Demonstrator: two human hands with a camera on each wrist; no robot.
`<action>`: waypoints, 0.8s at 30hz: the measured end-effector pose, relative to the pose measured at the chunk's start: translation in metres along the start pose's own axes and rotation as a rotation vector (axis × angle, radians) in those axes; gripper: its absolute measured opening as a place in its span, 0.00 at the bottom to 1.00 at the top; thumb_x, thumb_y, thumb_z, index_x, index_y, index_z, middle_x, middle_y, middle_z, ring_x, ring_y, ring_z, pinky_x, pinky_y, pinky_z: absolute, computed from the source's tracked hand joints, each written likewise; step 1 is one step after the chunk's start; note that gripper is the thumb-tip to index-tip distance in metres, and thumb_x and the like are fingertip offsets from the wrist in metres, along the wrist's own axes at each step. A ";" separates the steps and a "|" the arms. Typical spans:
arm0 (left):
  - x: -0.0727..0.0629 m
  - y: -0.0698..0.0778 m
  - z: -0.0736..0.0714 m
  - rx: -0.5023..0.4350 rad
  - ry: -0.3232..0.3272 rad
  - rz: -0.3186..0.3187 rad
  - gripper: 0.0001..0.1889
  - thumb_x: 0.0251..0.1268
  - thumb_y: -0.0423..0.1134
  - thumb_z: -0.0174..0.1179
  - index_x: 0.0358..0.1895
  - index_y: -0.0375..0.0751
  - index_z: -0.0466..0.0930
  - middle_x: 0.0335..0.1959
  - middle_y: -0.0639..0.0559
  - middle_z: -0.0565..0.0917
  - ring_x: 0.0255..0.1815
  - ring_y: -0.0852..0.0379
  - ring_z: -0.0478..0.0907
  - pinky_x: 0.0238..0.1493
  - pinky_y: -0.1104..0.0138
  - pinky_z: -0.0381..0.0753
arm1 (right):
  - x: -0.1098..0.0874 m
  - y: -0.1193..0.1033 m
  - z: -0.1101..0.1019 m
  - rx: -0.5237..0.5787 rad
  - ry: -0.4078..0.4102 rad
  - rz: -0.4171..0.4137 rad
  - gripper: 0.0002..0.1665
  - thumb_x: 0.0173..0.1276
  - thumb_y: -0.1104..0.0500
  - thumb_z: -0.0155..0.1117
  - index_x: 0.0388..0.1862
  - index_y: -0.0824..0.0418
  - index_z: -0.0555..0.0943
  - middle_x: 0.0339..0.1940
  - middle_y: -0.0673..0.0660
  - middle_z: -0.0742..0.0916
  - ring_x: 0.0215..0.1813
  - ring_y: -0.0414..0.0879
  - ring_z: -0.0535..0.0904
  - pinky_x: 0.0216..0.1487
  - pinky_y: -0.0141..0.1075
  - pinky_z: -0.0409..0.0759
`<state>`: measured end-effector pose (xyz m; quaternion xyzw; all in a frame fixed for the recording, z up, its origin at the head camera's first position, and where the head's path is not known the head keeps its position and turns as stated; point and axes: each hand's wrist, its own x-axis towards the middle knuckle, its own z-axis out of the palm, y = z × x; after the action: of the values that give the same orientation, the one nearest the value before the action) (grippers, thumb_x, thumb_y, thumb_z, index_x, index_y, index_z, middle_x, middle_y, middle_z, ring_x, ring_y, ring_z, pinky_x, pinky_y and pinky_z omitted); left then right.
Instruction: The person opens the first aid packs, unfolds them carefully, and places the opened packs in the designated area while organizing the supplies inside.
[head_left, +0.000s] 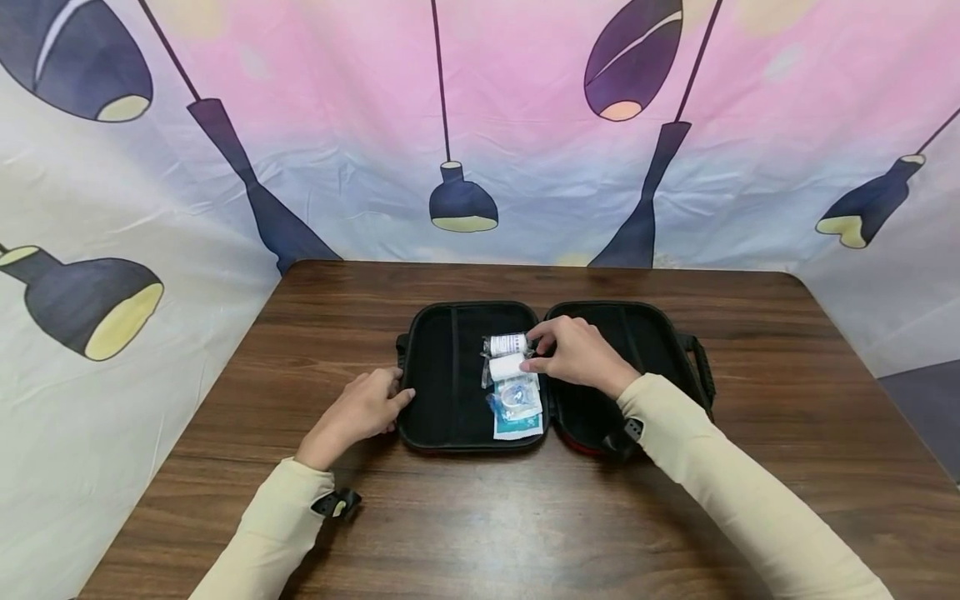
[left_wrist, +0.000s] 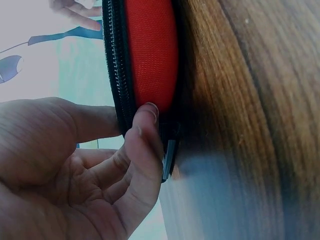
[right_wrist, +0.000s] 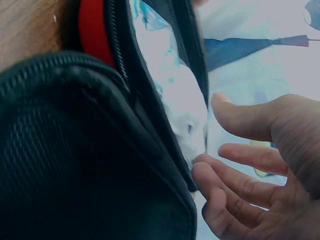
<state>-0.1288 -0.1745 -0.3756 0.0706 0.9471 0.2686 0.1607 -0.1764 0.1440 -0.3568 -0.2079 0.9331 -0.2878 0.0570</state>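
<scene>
A black zippered case (head_left: 431, 375) lies spread out, its two halves side by side, with a red outer shell (left_wrist: 152, 55) visible from the left wrist. My left hand (head_left: 362, 408) pinches the left half's edge, thumb on the zipper rim and fingertips against the red side. Along that half's right side sit a wrapped roll with printing (head_left: 507, 344), a plain white roll (head_left: 507, 367), a clear packet (head_left: 517, 397) and a blue-and-white packet (head_left: 517, 429). My right hand (head_left: 577, 354) hovers at the rolls' right ends, fingers loosely bent and thumb apart from them.
The case's right half (head_left: 592, 408) has a mesh lining and a black carry handle (head_left: 699, 367) on its outer side. Both parts rest on a brown wooden table (head_left: 480, 517). Behind it hangs a cloth backdrop (head_left: 375, 125) printed with lamps.
</scene>
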 end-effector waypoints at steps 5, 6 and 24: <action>0.000 0.000 0.001 0.002 0.002 0.006 0.27 0.79 0.39 0.54 0.71 0.23 0.64 0.23 0.50 0.79 0.19 0.56 0.78 0.23 0.63 0.76 | 0.003 -0.003 0.014 -0.012 -0.005 -0.007 0.28 0.62 0.48 0.78 0.57 0.62 0.86 0.40 0.56 0.89 0.30 0.43 0.82 0.31 0.37 0.78; 0.000 0.000 0.002 0.003 0.003 0.006 0.27 0.79 0.39 0.54 0.71 0.23 0.64 0.23 0.50 0.79 0.19 0.56 0.78 0.23 0.63 0.76 | 0.004 -0.004 0.017 -0.010 -0.008 -0.003 0.28 0.62 0.48 0.78 0.56 0.61 0.86 0.39 0.56 0.89 0.28 0.43 0.80 0.29 0.36 0.76; 0.001 -0.001 0.002 0.035 0.034 0.020 0.26 0.78 0.38 0.54 0.70 0.22 0.66 0.21 0.51 0.80 0.18 0.58 0.78 0.23 0.64 0.76 | 0.001 0.006 0.009 0.015 0.044 0.004 0.17 0.64 0.54 0.76 0.49 0.61 0.88 0.36 0.53 0.89 0.29 0.41 0.80 0.31 0.37 0.76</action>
<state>-0.1285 -0.1741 -0.3782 0.0784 0.9535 0.2550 0.1404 -0.1771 0.1435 -0.3671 -0.1992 0.9324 -0.2992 0.0385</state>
